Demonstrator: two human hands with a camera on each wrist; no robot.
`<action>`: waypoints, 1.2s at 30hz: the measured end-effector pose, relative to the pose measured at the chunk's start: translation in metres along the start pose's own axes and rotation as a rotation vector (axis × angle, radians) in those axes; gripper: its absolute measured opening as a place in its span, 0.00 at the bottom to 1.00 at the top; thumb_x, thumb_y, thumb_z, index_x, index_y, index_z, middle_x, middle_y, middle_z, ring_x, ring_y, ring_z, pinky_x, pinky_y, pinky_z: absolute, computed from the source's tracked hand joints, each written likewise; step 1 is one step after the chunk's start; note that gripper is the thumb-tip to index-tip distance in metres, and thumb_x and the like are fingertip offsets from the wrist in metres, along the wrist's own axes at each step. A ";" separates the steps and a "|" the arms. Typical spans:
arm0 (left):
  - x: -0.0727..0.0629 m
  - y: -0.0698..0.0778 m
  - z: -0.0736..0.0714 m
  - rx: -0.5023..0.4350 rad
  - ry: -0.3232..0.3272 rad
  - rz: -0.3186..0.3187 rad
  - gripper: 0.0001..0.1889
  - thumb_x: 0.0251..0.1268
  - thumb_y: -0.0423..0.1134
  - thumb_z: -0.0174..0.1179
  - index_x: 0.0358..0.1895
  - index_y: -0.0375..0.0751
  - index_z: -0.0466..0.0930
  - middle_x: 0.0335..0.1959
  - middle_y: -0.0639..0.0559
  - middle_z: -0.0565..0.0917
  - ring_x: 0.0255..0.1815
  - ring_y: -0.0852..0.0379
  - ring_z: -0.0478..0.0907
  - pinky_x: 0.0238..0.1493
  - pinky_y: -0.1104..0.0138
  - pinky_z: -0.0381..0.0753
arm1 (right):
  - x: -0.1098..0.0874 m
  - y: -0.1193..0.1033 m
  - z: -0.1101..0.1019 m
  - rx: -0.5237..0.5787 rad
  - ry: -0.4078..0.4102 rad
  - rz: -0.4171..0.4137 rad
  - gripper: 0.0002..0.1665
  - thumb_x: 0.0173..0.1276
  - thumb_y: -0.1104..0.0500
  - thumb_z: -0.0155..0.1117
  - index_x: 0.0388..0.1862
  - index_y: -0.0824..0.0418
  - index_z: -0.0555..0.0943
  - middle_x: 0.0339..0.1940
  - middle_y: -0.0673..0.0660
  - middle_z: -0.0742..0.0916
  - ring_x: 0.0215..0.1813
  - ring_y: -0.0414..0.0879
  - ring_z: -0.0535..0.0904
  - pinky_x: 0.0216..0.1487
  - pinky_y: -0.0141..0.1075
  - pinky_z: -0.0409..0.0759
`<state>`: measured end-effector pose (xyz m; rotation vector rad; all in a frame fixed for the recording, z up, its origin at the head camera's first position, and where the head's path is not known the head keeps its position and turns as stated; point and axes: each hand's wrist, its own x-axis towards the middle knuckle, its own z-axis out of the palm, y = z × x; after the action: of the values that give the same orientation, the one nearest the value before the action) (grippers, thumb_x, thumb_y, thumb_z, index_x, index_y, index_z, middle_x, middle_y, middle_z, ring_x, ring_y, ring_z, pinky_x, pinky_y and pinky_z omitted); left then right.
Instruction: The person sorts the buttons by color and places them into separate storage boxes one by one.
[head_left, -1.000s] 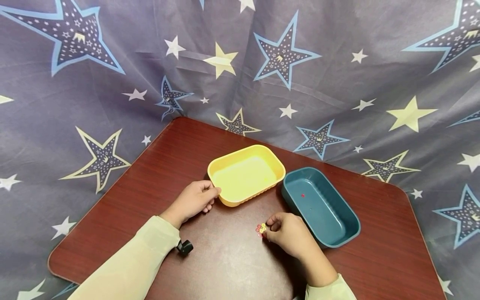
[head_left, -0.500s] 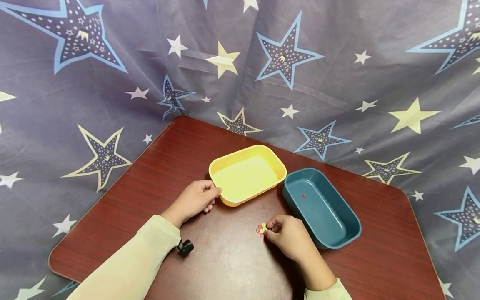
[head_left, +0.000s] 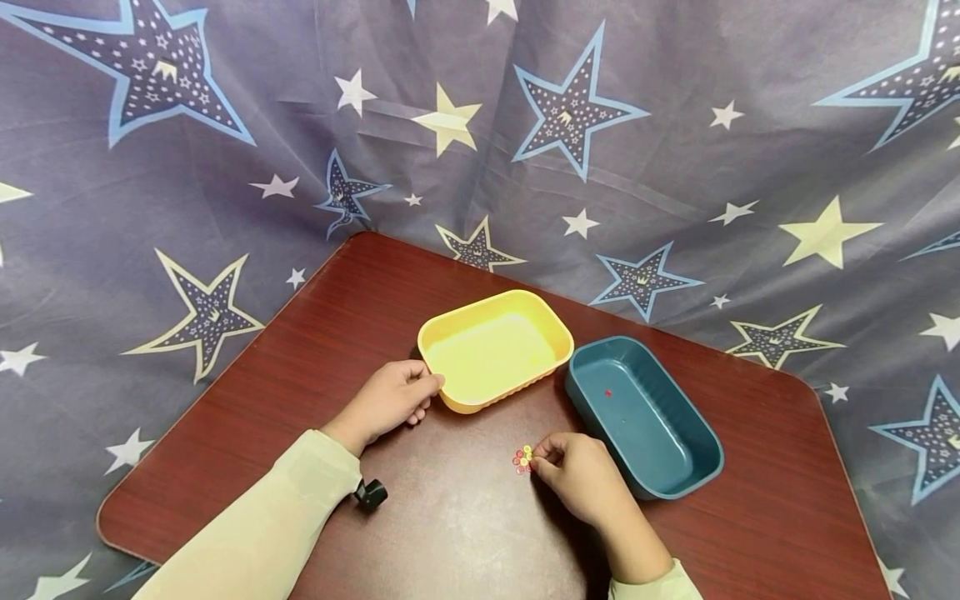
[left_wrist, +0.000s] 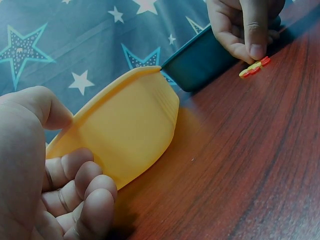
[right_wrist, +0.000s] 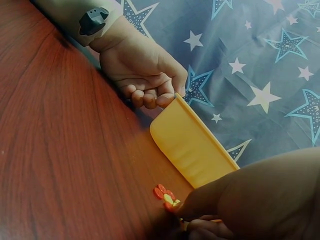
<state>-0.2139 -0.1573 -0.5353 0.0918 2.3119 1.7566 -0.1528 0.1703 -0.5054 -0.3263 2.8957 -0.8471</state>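
A yellow bin (head_left: 487,392) stands on the table, and my left hand (head_left: 393,393) pinches its near-left rim between thumb and index finger. The other left fingers curl beside the bin's wall in the left wrist view. My right hand (head_left: 581,471) is down at a small flower-like cluster of red and yellow buttons (head_left: 522,460) on the tabletop. Thumb and index finger pinch at the cluster's right edge, on a small button largely hidden by the fingertips. Beside that hand is a dark teal bin (head_left: 663,400) with one small red button (head_left: 608,392) inside.
The reddish-brown table (head_left: 300,358) has rounded corners, with a star-patterned curtain (head_left: 480,125) behind it. The two bins nearly touch at their adjacent corners. A black wrist device (head_left: 370,495) sits at the left sleeve's cuff.
The right hand shifts very slightly at the edge of the button cluster. The left hand keeps its grip on the yellow bin, and the bins stay in place.
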 end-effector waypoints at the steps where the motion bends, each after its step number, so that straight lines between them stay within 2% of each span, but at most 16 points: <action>1: 0.000 0.000 0.000 0.000 0.000 0.001 0.21 0.82 0.52 0.66 0.33 0.39 0.80 0.24 0.49 0.82 0.22 0.56 0.80 0.27 0.66 0.85 | 0.000 0.000 0.000 -0.002 0.000 0.000 0.16 0.69 0.60 0.81 0.27 0.42 0.86 0.23 0.37 0.84 0.30 0.33 0.77 0.36 0.32 0.77; 19: -0.001 0.002 0.000 -0.003 0.002 0.002 0.21 0.83 0.51 0.66 0.34 0.38 0.81 0.24 0.50 0.81 0.22 0.56 0.79 0.27 0.67 0.85 | 0.000 0.000 -0.001 0.004 -0.021 0.001 0.15 0.68 0.62 0.79 0.27 0.45 0.85 0.23 0.38 0.83 0.29 0.33 0.77 0.36 0.31 0.77; 36: -0.001 0.002 0.000 0.004 0.000 -0.002 0.21 0.83 0.52 0.66 0.33 0.39 0.80 0.24 0.49 0.82 0.22 0.56 0.79 0.27 0.66 0.85 | -0.001 -0.002 -0.002 -0.028 -0.035 -0.058 0.15 0.69 0.63 0.79 0.29 0.46 0.84 0.25 0.39 0.83 0.30 0.31 0.75 0.37 0.31 0.77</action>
<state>-0.2130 -0.1572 -0.5332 0.0902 2.3152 1.7509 -0.1521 0.1699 -0.5030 -0.4254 2.8809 -0.8012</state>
